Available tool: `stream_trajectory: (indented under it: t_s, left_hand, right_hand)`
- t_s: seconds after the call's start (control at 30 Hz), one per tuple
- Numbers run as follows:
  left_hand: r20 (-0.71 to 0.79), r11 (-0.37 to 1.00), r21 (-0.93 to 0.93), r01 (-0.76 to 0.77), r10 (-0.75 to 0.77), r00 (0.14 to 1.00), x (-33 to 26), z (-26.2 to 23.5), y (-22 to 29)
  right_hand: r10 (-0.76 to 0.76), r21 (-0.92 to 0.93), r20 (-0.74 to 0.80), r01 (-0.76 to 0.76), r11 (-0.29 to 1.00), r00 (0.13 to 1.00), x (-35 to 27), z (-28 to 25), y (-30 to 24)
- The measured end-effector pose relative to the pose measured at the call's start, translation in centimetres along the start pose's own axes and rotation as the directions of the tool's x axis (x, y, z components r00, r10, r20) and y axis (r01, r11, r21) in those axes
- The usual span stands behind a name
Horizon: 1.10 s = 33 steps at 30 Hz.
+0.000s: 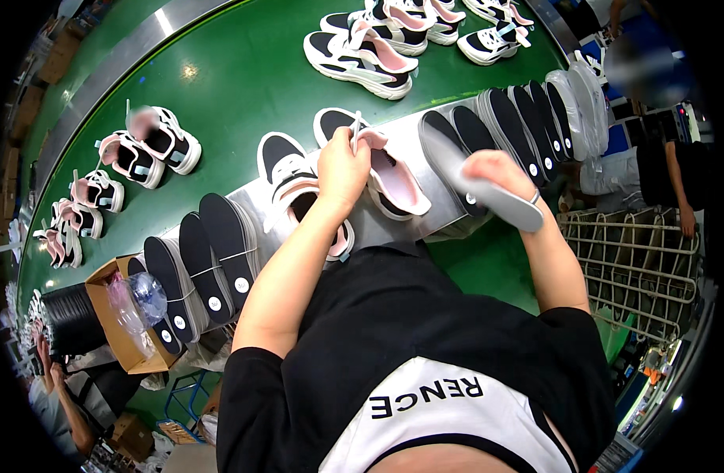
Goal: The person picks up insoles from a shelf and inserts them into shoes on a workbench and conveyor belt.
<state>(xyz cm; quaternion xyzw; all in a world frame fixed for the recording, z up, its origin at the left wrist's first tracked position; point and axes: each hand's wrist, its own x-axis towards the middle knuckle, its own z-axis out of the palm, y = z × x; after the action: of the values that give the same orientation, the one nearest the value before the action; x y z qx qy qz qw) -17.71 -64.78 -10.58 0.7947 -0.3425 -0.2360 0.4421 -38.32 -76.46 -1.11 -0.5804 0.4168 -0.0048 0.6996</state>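
Two black, white and pink sneakers rest side by side on the metal ledge in front of me. My left hand [346, 167] is closed on the tongue and laces of the right-hand sneaker [401, 188], whose pink lining shows through its opening. The other sneaker [284, 160] sits just left of that hand, partly covered by my wrist. To the right, my right hand [497, 169] grips a grey insole [513, 208], smeared by motion. It is held above the ledge, beside a row of stacked black insoles [504, 118].
More insole stacks [226, 236], some banded, line the ledge at left, beside a cardboard box [129, 335] with plastic bags. Sneakers [362, 59] stand on the green conveyor [251, 63] beyond. A wire rack [630, 260] is at right. Other people work on both sides.
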Motion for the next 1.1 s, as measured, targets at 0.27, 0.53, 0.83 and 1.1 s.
stream_trajectory:
  t_s: [0.27,0.53,0.83,1.1]
  left_hand:
    - [0.117,0.994,-0.074,-0.084,0.092,0.989,-1.7,0.2,2.2]
    - [0.004,0.992,0.087,-0.089,0.089,0.996,-1.4,1.8,1.3]
    - [-0.01,0.991,0.116,-0.07,0.072,0.997,-2.0,1.8,1.6]
    - [-0.061,0.991,-0.042,-0.129,0.126,0.99,-2.1,2.5,-0.4]
  right_hand:
    - [0.102,-0.882,0.019,-0.031,0.471,0.995,3.5,8.1,-0.6]
    - [0.0,-0.991,0.057,0.057,0.118,0.998,1.3,6.4,0.4]
    - [-0.093,-0.969,0.233,0.239,0.057,0.968,2.7,7.6,0.4]
    - [-0.127,-0.932,0.359,0.348,-0.102,0.925,7.3,7.3,4.2]
